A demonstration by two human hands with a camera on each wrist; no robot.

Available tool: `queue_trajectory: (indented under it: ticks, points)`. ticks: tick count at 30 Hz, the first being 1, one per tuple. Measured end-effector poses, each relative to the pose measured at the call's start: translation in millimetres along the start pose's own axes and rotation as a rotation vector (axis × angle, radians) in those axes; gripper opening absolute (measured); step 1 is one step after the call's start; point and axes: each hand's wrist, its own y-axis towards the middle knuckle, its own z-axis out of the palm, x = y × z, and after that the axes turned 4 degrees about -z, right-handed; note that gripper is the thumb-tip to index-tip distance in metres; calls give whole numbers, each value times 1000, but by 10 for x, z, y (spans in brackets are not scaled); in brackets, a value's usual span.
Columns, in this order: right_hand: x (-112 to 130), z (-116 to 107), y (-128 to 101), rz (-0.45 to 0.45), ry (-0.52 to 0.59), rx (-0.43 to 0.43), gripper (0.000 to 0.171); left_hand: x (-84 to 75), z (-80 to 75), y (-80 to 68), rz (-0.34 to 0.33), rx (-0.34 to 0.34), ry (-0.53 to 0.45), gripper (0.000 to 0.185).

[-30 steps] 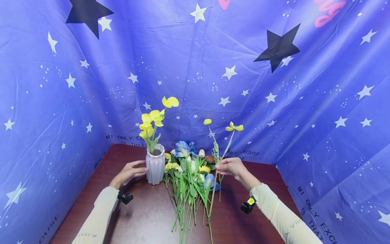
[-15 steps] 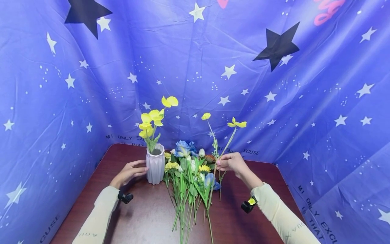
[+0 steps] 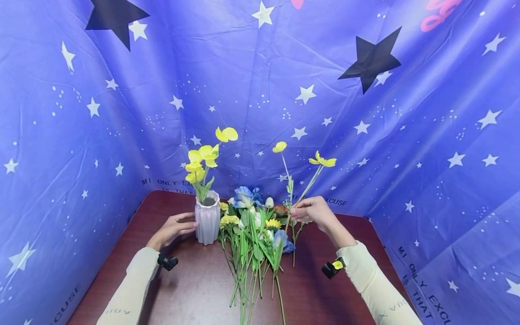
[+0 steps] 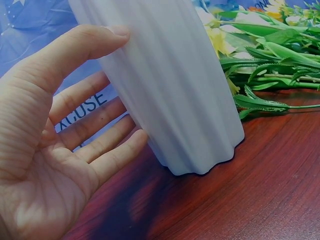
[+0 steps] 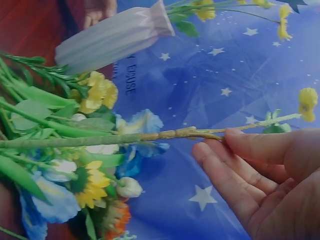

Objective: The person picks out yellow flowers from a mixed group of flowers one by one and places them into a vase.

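Observation:
A pale fluted vase (image 3: 207,221) stands upright on the table with several yellow flowers (image 3: 203,158) in it. My left hand (image 3: 174,229) is at the vase's left side; in the left wrist view its thumb and fairly straight fingertips touch the wall. With thumb and fingertips, my right hand (image 3: 314,212) pinches a branching flower stem (image 5: 170,134) just above its fork. This stem carries two yellow blooms (image 3: 322,159) and is held up over the right edge of the flower pile. The fingers' far sides are partly hidden in the right wrist view.
Right of the vase lies a pile of artificial flowers: blue blooms (image 3: 245,197), a sunflower (image 3: 273,224), white tulip buds (image 3: 269,202) and others, stems toward the front. The dark red table (image 3: 183,284) is bounded by a starry blue cloth (image 3: 260,104).
My right hand has risen a little and moved slightly right, lifting the yellow-flowered stem higher, its lower end leaving the front of the pile. My left hand and the vase stay put.

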Motion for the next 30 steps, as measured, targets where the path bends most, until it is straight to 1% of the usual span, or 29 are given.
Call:
queue_trajectory:
  ticks: [8, 12, 16, 24, 30]
  points:
    - [123, -111, 13, -37, 3, 56, 15, 3, -8, 4, -2, -3, -9, 68]
    - [237, -144, 23, -59, 8, 67, 21, 3, -17, 0, 0, -4, -23, 68]
    - [345, -163, 43, -80, 41, 66, 25, 10, -19, -5, 4, -3, -33, 67]
    - [579, -193, 44, -101, 80, 83, 18, 23, 0, -12, 11, 8, -18, 67]
    - [715, -205, 42, -128, 78, 85, 7, 15, -3, -8, 15, 3, -27, 66]
